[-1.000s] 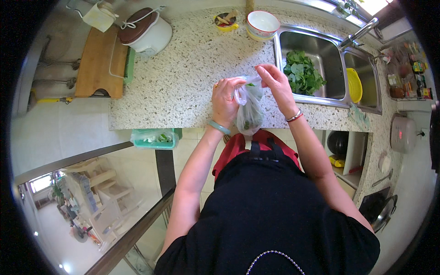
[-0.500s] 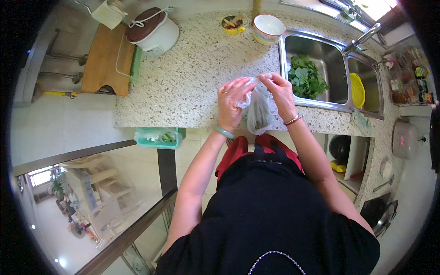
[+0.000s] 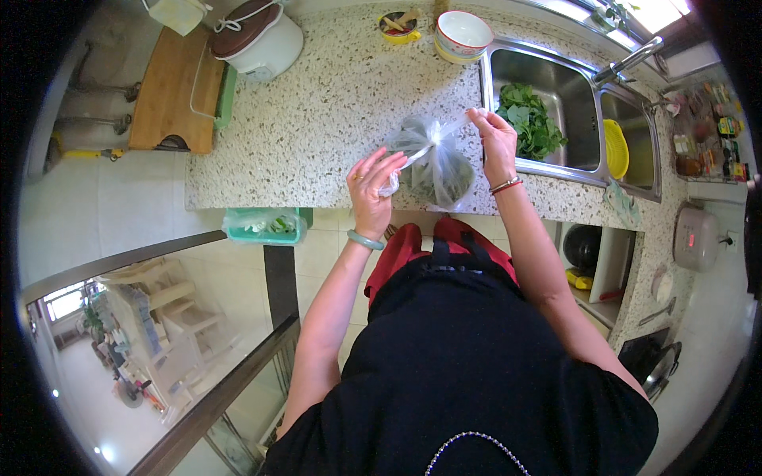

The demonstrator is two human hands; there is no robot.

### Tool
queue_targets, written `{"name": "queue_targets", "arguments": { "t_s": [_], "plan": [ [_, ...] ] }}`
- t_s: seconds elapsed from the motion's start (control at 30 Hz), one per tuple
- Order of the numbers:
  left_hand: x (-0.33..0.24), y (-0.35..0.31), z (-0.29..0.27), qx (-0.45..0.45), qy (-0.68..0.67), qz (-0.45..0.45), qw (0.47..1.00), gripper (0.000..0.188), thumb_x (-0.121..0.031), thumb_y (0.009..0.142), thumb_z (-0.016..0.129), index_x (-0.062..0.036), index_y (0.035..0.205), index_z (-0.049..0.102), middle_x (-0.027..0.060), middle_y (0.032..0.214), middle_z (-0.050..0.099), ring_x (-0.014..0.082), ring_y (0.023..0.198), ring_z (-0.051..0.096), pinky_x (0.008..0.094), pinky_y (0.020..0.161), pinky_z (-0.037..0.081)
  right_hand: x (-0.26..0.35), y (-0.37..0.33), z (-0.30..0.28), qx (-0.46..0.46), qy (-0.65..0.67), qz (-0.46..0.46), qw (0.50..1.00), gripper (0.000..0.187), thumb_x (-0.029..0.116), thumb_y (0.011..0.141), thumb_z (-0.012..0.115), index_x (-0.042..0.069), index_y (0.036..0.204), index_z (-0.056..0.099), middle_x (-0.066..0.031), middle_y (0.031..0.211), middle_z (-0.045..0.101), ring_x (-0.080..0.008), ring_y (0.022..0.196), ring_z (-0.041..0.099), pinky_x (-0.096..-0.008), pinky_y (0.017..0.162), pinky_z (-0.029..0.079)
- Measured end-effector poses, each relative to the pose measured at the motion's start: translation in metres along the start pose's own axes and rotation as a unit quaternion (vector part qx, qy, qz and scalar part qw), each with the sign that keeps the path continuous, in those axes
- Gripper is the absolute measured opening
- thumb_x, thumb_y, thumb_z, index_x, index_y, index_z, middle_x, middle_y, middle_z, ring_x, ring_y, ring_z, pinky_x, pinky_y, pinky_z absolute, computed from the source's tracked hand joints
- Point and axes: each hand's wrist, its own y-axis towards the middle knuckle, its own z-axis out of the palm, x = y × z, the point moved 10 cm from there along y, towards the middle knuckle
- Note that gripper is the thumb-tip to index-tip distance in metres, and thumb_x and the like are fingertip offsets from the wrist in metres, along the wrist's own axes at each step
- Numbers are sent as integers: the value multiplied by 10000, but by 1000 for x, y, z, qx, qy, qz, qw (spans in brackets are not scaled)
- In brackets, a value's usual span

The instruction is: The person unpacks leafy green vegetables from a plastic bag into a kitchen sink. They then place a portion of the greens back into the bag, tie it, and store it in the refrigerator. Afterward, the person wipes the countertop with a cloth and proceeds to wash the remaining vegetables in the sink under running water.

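Stands at a pale counter of brown-speckled stone (image 3: 317,127), wearing a black short-sleeved top (image 3: 476,349) and red trousers (image 3: 397,258). Holds a translucent white plastic bag (image 3: 448,178) just above or on the counter near its front edge; cannot tell whether resting there or hanging. Shows something dark greenish, blurred, through the film.

Has both hands apart, one to each side of the bag's gathered neck. Grasps one drawn-out end with the left hand (image 3: 370,192), at eight o'clock from the bag, fingers half curled over crumpled white film. Pinches the other end between thumb and fingertips of the right hand (image 3: 497,144), at two o'clock. Wears a pale green bangle (image 3: 365,239) on the left wrist, red and silver bands (image 3: 506,185) on the right.

Has farther off at two o'clock a double-bowl stainless steel sink (image 3: 559,79), with green leaves (image 3: 528,123) in its left bowl and a yellow perforated plastic basket (image 3: 615,149) in its right. Has at twelve a white bowl with a red rim (image 3: 463,32), stacked on a yellow one, and at ten a round white pot with a brown lid (image 3: 266,51).
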Motion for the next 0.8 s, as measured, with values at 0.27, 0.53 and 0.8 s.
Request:
{"name": "queue_targets", "arguments": {
  "t_s": [0.27, 0.53, 0.8],
  "plan": [
    [18, -19, -8, 6, 3, -34, 999, 189, -163, 859, 588, -202, 1016, 685, -36, 1057, 678, 183, 1139, 546, 365, 1021, 259, 2, 14, -16, -52, 4, -2, 999, 217, 123, 763, 764, -2, 917, 677, -12, 862, 656, -78, 782, 567, -212, 732, 430],
    [33, -38, -9, 21, 31, -62, 997, 175, -156, 863, 570, -180, 989, 689, -20, 985, 690, 191, 1104, 564, 369, 997, 292, -20, 24, -21, -44, 3, -3, 999, 191, 142, 766, 764, 15, 880, 677, -6, 819, 645, -72, 746, 568, -210, 695, 439],
    [63, -41, 13, 42, -241, -208, 947, 474, -230, 750, 758, -103, 1181, 605, 102, 1014, 663, 247, 962, 590, 390, 937, 393, -24, 19, -5, 84, -132, 79, 984, 445, 464, 856, 617, 74, 1069, 633, 51, 793, 615, -28, 668, 523, -176, 584, 403]
  ]
}}
